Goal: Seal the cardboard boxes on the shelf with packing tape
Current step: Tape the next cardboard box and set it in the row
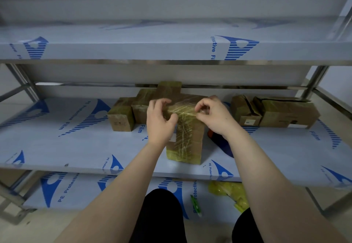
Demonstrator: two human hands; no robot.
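While my left hand [162,121] grips the box [183,141] on the middle shelf [57,147] and my right hand [211,116] pinches the tape [187,112], I fear a slack pull may wrinkle it or stick it crooked.

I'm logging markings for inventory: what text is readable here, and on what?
"PE Protective Film": blue print, film on the middle shelf.
"PE Protective": film on the bottom shelf.
"Protective Fi", cut off: front edge of the upper shelf.
Labels on the small left box and the right box: too small to read.
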